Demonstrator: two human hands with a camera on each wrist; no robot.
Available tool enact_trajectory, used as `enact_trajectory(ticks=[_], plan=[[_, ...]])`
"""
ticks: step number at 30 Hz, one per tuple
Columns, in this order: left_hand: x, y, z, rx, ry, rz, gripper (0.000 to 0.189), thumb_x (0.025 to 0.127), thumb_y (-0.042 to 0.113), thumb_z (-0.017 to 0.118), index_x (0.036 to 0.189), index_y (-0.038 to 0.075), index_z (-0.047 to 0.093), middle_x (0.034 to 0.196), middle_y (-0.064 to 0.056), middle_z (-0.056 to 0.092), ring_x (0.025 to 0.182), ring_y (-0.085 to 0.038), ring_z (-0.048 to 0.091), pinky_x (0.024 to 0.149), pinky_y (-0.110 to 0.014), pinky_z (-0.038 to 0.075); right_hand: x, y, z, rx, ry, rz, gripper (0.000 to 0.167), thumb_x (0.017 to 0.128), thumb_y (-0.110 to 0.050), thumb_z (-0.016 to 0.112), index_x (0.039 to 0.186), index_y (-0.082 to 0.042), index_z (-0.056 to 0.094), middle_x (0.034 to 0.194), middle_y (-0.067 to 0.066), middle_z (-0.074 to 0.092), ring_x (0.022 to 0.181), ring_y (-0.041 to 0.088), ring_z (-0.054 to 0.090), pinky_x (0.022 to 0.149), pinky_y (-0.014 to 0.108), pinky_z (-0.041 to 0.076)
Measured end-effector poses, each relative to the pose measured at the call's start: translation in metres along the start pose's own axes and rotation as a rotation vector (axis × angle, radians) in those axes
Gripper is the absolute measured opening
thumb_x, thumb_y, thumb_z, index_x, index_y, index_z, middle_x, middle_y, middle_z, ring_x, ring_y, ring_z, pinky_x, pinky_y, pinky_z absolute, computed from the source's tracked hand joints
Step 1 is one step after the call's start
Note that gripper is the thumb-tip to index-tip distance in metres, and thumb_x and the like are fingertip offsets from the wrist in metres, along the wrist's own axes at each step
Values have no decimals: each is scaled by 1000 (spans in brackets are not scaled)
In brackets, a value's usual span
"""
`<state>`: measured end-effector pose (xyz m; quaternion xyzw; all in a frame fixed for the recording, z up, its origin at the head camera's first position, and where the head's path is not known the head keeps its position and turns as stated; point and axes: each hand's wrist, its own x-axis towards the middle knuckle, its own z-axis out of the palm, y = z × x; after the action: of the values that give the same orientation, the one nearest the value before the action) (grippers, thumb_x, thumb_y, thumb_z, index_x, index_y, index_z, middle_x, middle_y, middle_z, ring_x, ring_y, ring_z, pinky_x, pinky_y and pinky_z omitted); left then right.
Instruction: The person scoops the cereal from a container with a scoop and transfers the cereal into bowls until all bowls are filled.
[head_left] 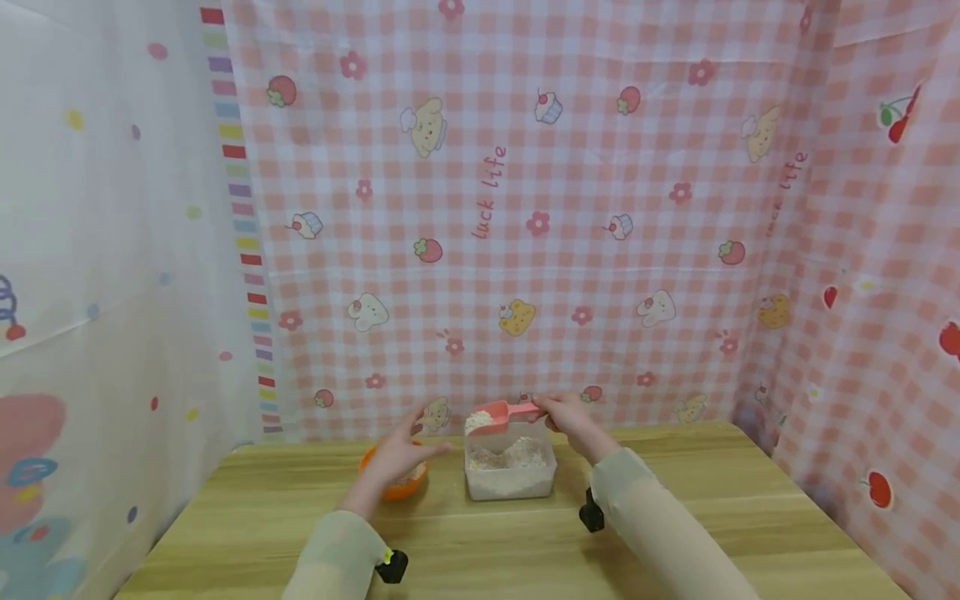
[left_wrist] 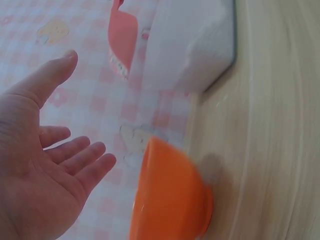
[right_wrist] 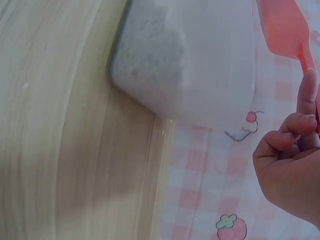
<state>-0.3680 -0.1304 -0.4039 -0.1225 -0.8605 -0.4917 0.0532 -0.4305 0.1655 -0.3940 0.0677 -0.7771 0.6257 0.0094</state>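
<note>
A pink scoop (head_left: 498,416) heaped with pale flakes hangs over a translucent plastic container (head_left: 512,483), which holds more of the same flakes. My right hand (head_left: 564,416) grips the scoop by its handle, fingers curled round it in the right wrist view. Over an orange bowl (head_left: 405,490) my left hand (head_left: 399,457) hovers with thumb and fingers spread, holding nothing. Some flakes show inside the bowl, partly hidden by that hand. In the left wrist view the orange bowl (left_wrist: 172,192) stands apart from the open palm (left_wrist: 45,185).
Both vessels stand on a wood-grain table (head_left: 480,550), the bowl left of the container. Behind the table hangs a pink checked curtain (head_left: 480,275); another curtain (head_left: 127,250) hangs at the left. A few crumbs (right_wrist: 164,133) lie by the container.
</note>
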Motion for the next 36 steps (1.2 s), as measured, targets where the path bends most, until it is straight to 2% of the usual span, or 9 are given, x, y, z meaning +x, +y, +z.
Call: enact_trajectory(ticks=[5, 12, 16, 21, 25, 28, 36], plan=[[-2, -9, -17, -12, 35, 17, 94, 84, 30, 78, 154, 3, 20, 153, -25, 29, 136, -42, 32, 105, -56, 35, 3, -3, 10, -1, 4, 23, 30, 100, -22, 55, 90, 2, 71, 54, -2, 51, 45, 9, 29, 56, 25, 33], [-8, -30, -34, 101, 80, -7, 96, 84, 35, 77, 154, 1, 19, 150, -29, 31, 135, -45, 33, 105, -58, 33, 4, -9, 23, -13, -10, 15, 30, 100, -23, 55, 86, -1, 71, 57, -2, 50, 48, 10, 30, 60, 28, 33], [-13, -41, -39, 152, 90, -18, 95, 84, 35, 76, 152, -3, 21, 149, -30, 31, 134, -48, 33, 104, -61, 33, 7, -11, 32, 1, -10, -8, 27, 99, -19, 56, 90, 1, 72, 59, 0, 57, 45, 9, 31, 53, 25, 31], [-19, -50, -42, 188, 81, -24, 103, 80, 37, 80, 151, -7, 19, 152, -31, 24, 137, -50, 25, 107, -62, 26, 12, -15, 43, 24, -22, -33, 28, 99, -16, 55, 97, 7, 70, 61, 1, 63, 42, 6, 30, 45, 20, 25], [-23, -56, -41, 169, 66, -30, 108, 76, 34, 83, 150, -9, 17, 154, -31, 18, 139, -50, 19, 109, -62, 23, 14, -19, 49, 34, -48, -29, 30, 99, -16, 55, 110, 10, 67, 65, 0, 66, 44, 6, 33, 46, 19, 27], [-24, -62, -39, 153, 53, -39, 111, 75, 34, 84, 150, -9, 15, 154, -32, 17, 138, -50, 19, 109, -62, 23, 13, -23, 55, 31, -69, -24, 31, 100, -15, 54, 114, 9, 66, 68, 2, 67, 46, 7, 35, 48, 19, 29], [-29, -68, -37, 113, 51, -41, 112, 73, 30, 85, 149, -12, 14, 152, -34, 17, 139, -50, 19, 111, -60, 20, 11, -27, 71, 19, -82, -26, 26, 99, -16, 55, 107, 4, 69, 66, 1, 66, 45, 6, 31, 47, 19, 27]])
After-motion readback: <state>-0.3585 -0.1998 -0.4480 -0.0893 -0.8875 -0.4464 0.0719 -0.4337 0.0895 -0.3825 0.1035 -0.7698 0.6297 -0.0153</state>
